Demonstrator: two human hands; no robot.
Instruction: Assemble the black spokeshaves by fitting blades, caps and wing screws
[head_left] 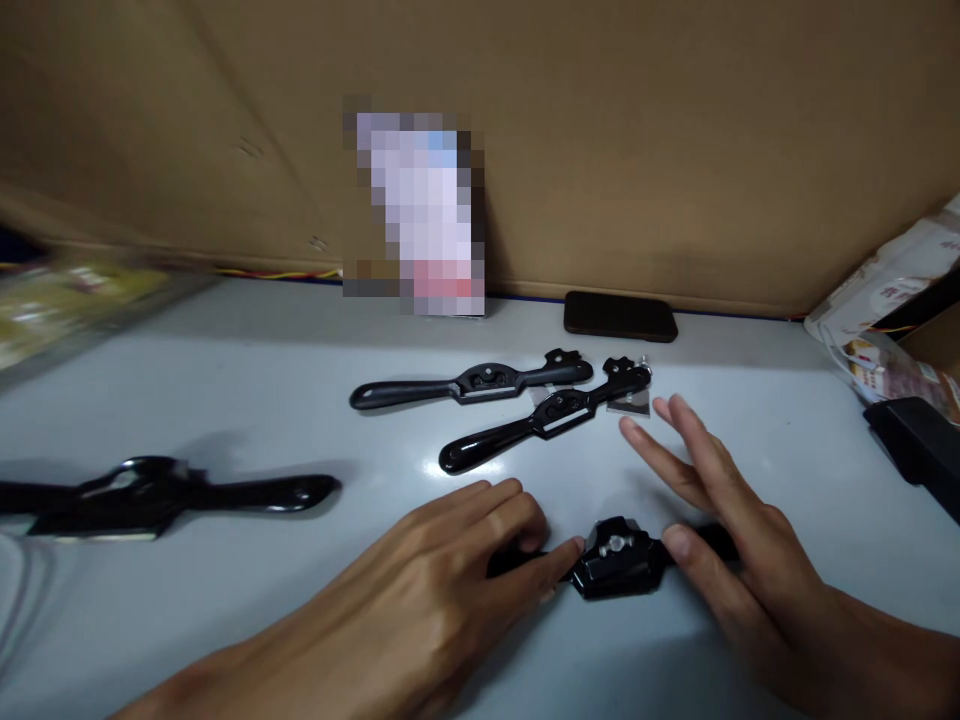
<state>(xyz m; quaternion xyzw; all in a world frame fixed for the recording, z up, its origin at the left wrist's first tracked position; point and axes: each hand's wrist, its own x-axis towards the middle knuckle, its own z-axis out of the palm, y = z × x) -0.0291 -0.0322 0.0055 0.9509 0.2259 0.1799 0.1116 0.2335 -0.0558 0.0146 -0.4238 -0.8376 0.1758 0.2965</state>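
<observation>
A black spokeshave [616, 557] lies on the pale table [300, 620] between my hands. My left hand [442, 570] rests over its left handle, fingers curled down on it and thumb tip against the body. My right hand [720, 510] covers the right handle, thumb touching the body, fingers stretched out flat and apart. Two more black spokeshaves [472, 384] [540, 418] lie side by side just beyond. A small metal blade [630, 403] sits by the fingertips of my right hand.
Another black spokeshave [161, 493] lies at the left. A dark phone [620, 316] lies flat near the cardboard wall [675, 150]. Printed bags [889, 300] and a black object [919, 445] sit at the right edge. A blurred packet [67, 300] is at far left.
</observation>
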